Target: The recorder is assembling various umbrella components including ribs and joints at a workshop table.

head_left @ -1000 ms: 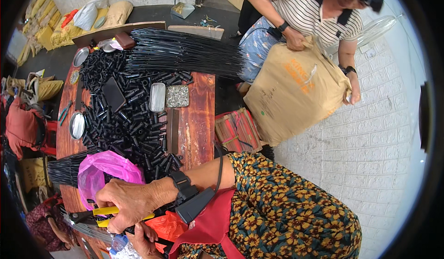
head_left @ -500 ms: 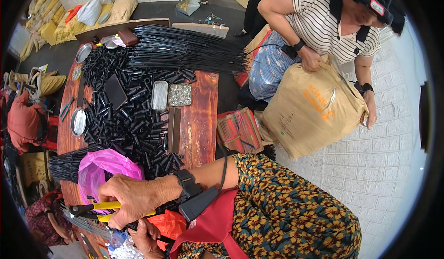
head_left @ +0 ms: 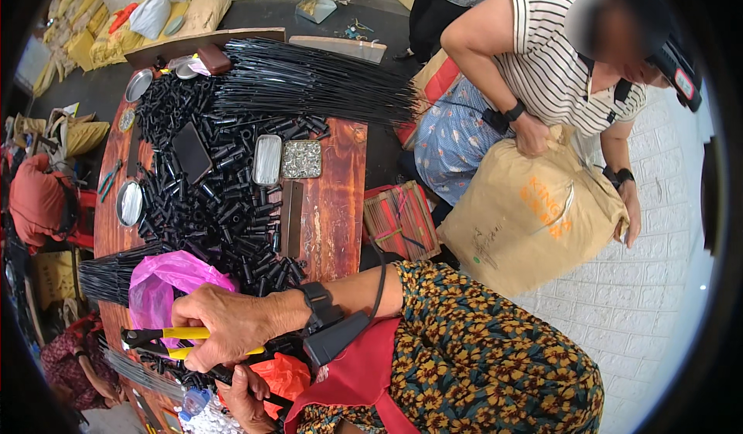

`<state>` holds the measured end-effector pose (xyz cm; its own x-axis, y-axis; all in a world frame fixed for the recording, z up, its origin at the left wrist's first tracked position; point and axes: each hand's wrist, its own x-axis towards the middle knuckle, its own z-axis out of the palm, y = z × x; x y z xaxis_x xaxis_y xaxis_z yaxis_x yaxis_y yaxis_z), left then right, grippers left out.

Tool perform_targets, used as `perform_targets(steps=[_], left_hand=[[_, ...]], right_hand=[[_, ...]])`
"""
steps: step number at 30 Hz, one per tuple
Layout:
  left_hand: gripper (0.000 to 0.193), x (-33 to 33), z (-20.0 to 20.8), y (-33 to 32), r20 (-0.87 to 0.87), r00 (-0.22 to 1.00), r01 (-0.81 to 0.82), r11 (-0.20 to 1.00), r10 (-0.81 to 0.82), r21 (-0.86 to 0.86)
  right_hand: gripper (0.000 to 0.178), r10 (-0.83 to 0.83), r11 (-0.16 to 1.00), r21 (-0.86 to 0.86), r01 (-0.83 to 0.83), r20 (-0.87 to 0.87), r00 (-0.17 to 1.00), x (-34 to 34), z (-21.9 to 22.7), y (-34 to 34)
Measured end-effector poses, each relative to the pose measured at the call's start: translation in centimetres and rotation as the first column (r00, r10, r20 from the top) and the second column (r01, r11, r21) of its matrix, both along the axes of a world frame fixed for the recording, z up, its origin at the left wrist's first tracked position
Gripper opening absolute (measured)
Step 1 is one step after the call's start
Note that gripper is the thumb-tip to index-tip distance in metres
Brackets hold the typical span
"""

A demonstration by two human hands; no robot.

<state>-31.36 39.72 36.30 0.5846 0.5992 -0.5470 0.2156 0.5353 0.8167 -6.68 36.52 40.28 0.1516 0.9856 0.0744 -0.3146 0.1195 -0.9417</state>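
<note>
My right hand (head_left: 220, 322) is closed around yellow-handled pliers (head_left: 186, 332), whose dark jaws point left. Just below it, my left hand (head_left: 246, 397) has its fingers wrapped on a slim black rod (head_left: 275, 400); the rod's far end is hidden by my hands. A pink plastic bag (head_left: 164, 276) lies open behind the pliers, beside a bundle of thin black rods (head_left: 108, 275). An orange-red plastic bag (head_left: 282, 372) sits next to my left hand, with small white pieces (head_left: 207, 420) near the bottom edge.
Black tubular parts (head_left: 224, 202) cover the wooden table (head_left: 340, 178), with metal tins (head_left: 268, 160) and long black rods (head_left: 309, 82) among them. On the right, a co-worker in a striped shirt (head_left: 542, 70) grips a tan sack (head_left: 526, 225). Bundled red strips (head_left: 402, 217) are beside the table.
My right hand and the pliers have shifted slightly up and right. The co-worker has moved the tan sack down and right. My left hand stays almost in place.
</note>
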Motion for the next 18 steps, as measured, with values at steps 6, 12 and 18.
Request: perform_targets(steps=[6, 12, 18], left_hand=[[0.034, 0.0, 0.2, 0.3, 0.005, 0.998, 0.057, 0.998, -0.057, -0.014], [0.034, -0.1, -0.1, 0.6, 0.007, 0.998, 0.057, 0.998, -0.057, -0.014], [0.032, 0.1, -0.1, 0.4, 0.017, 0.997, 0.07, 0.998, -0.07, -0.004]], right_hand=[[0.044, -0.013, 0.999, -0.033, 0.012, -0.019, 1.0, 0.3, -0.1, 0.0], [0.044, -0.008, 0.999, -0.037, 0.009, 0.008, 1.0, 0.5, -0.2, -0.2], [0.045, -0.037, 0.999, -0.018, 0.037, 0.005, 0.999, 0.2, -1.1, -0.2]])
